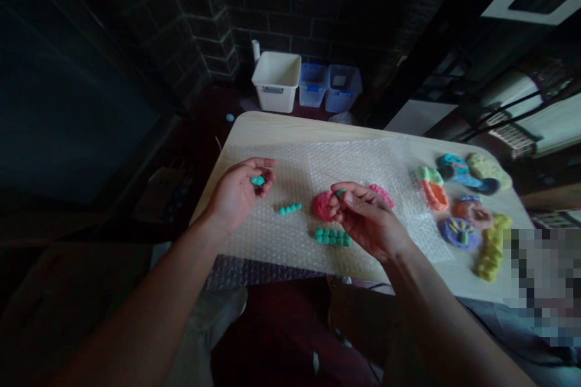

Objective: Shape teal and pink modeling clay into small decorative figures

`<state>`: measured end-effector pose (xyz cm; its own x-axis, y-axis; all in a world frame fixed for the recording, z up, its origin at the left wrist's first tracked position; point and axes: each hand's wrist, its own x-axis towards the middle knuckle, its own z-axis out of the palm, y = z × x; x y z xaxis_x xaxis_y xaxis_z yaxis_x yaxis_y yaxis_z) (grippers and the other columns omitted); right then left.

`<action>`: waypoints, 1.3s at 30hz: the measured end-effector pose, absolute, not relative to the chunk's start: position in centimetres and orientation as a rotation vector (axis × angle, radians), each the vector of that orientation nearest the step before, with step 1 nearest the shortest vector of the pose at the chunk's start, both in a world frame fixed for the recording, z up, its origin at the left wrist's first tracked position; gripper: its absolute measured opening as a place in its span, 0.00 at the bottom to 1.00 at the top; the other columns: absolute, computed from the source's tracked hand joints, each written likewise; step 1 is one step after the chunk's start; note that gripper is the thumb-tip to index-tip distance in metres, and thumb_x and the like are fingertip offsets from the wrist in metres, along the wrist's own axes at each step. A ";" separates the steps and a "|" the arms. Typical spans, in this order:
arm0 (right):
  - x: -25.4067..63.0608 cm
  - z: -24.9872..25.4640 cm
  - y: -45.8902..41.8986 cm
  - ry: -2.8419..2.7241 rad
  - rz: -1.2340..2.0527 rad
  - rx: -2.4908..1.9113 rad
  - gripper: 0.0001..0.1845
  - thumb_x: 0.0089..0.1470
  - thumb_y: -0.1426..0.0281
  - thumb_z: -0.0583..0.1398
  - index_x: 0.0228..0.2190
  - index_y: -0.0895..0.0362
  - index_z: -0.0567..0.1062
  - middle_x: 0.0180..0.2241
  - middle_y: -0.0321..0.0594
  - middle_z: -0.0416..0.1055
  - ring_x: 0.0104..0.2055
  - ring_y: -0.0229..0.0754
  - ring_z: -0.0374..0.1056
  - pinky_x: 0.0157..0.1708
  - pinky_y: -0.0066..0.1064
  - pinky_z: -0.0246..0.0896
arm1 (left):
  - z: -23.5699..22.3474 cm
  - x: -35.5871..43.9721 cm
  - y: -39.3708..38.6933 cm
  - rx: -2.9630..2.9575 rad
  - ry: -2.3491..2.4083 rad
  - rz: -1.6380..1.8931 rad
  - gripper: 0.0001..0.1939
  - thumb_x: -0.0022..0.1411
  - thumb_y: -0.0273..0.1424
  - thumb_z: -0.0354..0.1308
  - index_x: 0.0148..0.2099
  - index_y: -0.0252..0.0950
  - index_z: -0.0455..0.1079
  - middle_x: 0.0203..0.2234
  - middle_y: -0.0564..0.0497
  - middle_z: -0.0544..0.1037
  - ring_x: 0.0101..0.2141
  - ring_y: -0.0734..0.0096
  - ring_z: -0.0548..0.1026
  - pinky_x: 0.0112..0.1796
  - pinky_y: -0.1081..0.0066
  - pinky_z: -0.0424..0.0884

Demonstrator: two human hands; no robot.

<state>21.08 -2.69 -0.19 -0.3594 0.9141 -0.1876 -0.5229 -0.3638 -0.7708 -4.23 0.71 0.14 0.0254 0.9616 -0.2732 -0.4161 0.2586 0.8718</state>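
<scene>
My left hand [236, 188] curls its fingers around a turquoise lump of modelling clay [258, 181], index finger stretched out. My right hand [365, 213] pinches a small green piece of clay [340, 193] between thumb and fingertips. Between the hands, a short row of turquoise clay balls [290, 208] lies on the bubble wrap [272, 242]. Closer to me is a double row of green clay balls [333, 237]. A round, rough-textured pink clay piece [322, 206] sits just left of my right fingertips, partly covered by them. Another pink piece [382, 195] shows behind that hand.
At the table's right lie several coloured clay shapes: a blue one [467, 175], an orange and green one [434, 190], a purple disc [459, 233] and a yellow strip [494, 248]. Beyond the table [272, 124] stand a white bin [276, 81] and two bluish plastic boxes [313, 84].
</scene>
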 end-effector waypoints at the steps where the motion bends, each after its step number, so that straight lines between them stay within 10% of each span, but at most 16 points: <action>1: 21.1 -0.2 -2.6 -0.778 1.826 -0.797 0.10 0.51 0.65 0.78 0.33 0.55 0.87 0.29 0.38 0.83 0.29 0.33 0.76 0.28 0.20 0.71 | -0.1 -4.4 0.8 0.687 1.044 1.202 0.15 0.51 0.27 0.60 0.41 0.28 0.80 0.29 0.45 0.77 0.28 0.70 0.68 0.28 0.72 0.63; 12: 21.2 -0.7 -2.1 -0.773 1.765 -1.057 0.21 0.50 0.54 0.77 0.25 0.57 0.82 0.19 0.35 0.74 0.17 0.31 0.64 0.14 0.21 0.56 | -1.1 -4.5 0.5 0.728 0.977 1.078 0.22 0.47 0.15 0.59 0.45 0.30 0.81 0.40 0.42 0.84 0.37 0.66 0.79 0.41 0.66 0.75; 21: 21.0 -1.3 -2.2 -0.794 1.908 -0.880 0.13 0.53 0.70 0.76 0.42 0.55 0.87 0.46 0.42 0.87 0.45 0.38 0.83 0.50 0.25 0.78 | -0.6 -4.3 0.1 0.680 0.871 0.992 0.13 0.67 0.17 0.62 0.52 0.29 0.80 0.47 0.37 0.87 0.50 0.60 0.85 0.62 0.57 0.73; 30: 21.0 -0.6 -2.3 -0.814 1.910 -0.895 0.18 0.56 0.55 0.75 0.28 0.57 0.85 0.22 0.38 0.80 0.20 0.33 0.73 0.19 0.20 0.67 | 0.1 -4.3 -0.2 0.712 0.843 0.942 0.08 0.67 0.24 0.68 0.48 0.31 0.82 0.45 0.39 0.88 0.47 0.58 0.87 0.52 0.59 0.82; 39: 20.9 -1.1 -2.3 -0.793 1.871 -0.896 0.13 0.49 0.70 0.78 0.35 0.54 0.83 0.40 0.42 0.86 0.35 0.38 0.81 0.36 0.27 0.77 | -0.2 -4.3 -0.3 0.752 0.924 0.982 0.18 0.49 0.26 0.82 0.41 0.34 0.82 0.38 0.45 0.88 0.40 0.62 0.87 0.42 0.67 0.85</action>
